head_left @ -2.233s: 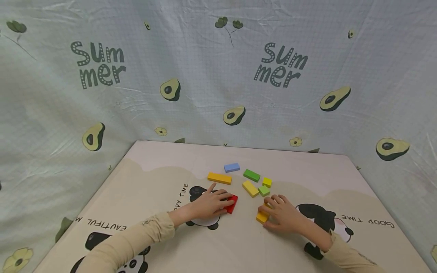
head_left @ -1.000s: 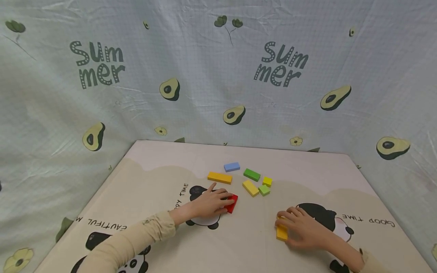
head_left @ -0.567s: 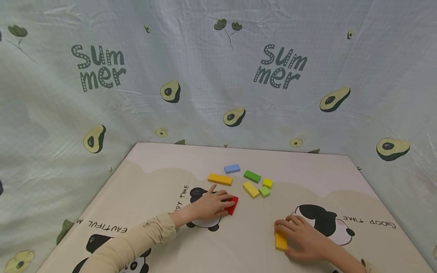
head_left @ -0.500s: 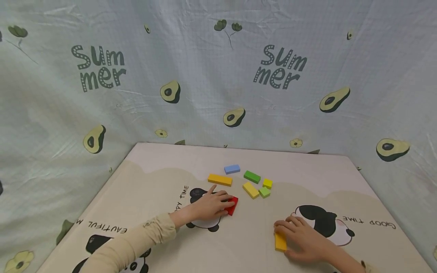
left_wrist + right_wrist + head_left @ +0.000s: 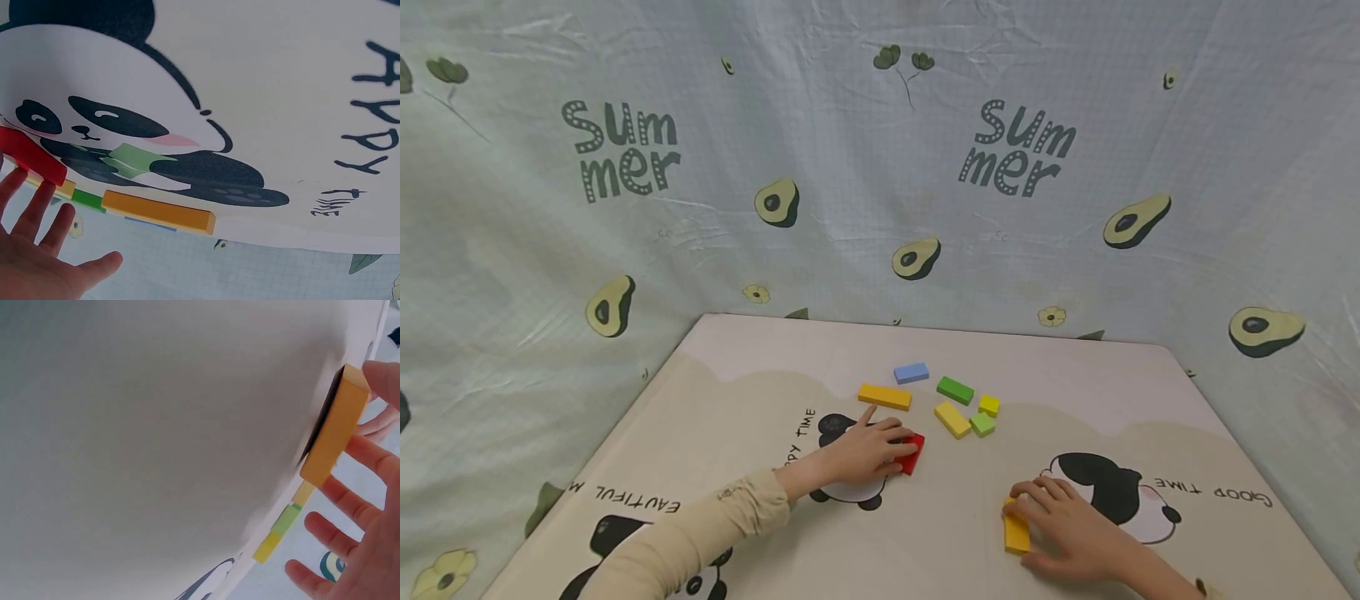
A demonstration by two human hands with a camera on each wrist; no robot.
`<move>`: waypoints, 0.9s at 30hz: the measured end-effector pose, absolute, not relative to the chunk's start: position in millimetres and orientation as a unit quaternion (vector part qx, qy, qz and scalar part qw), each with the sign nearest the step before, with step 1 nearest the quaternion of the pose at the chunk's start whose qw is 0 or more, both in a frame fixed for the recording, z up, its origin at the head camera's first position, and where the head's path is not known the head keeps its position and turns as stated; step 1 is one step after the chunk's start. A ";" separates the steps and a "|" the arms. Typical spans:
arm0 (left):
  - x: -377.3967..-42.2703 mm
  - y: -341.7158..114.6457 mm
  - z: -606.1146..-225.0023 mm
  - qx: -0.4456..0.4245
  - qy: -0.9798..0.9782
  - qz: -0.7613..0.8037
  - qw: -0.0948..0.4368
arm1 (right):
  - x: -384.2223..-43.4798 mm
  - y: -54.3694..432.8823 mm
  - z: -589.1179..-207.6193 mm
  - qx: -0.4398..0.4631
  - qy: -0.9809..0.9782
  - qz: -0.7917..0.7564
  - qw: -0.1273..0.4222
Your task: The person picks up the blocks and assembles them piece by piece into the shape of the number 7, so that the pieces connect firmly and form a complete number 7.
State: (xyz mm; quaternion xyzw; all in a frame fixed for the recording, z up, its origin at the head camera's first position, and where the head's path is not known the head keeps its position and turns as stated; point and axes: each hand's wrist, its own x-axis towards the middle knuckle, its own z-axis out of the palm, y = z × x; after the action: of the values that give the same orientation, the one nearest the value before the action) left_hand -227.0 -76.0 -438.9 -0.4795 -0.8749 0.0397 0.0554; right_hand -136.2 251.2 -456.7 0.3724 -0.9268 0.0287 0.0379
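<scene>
Near the middle of the table, my left hand (image 5: pixel 861 454) rests by a red block (image 5: pixel 912 454), its fingertips touching the block. In the left wrist view the fingers (image 5: pixel 39 209) look fairly straight and spread; the thumb is hidden there. To the right, my right hand (image 5: pixel 1067 529) lies beside an orange-yellow block (image 5: pixel 1017 535) lying flat on the table. In the right wrist view this block (image 5: pixel 337 428) stands close to the thumb and fingertips, with fairly straight fingers along one side. Whether the thumb presses it is unclear.
Farther back lie a blue block (image 5: pixel 912 373), an orange block (image 5: pixel 885 397), a green block (image 5: pixel 955 390), a pale yellow block (image 5: pixel 952 419), a lime pentagonal block (image 5: pixel 982 424) and a small yellow block (image 5: pixel 989 406). A printed curtain (image 5: pixel 850 125) hangs behind the table (image 5: pixel 760 337).
My right hand has carried the orange-yellow block right and nearer to me. Over the last half second its fingers have shifted slightly right while the block stays. The left hand is still.
</scene>
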 end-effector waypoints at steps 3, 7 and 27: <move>-228.1 -75.4 -438.6 -0.479 -0.875 0.039 0.050 | -134.5 249.9 -455.1 0.367 -0.929 0.029 0.032; -230.4 -74.8 -438.4 -0.474 -0.879 0.045 0.041 | -132.8 248.4 -452.4 0.365 -0.930 0.020 0.031; -235.7 -74.3 -434.4 -0.475 -0.879 0.042 0.008 | -135.9 249.1 -446.5 0.381 -0.919 0.050 0.087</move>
State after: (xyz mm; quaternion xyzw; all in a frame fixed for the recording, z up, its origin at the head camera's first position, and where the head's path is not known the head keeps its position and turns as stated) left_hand -235.7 -74.3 -434.4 -0.4749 -0.8790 0.0419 0.0085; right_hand -135.9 249.1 -446.5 0.3809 -0.9191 0.0503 0.0870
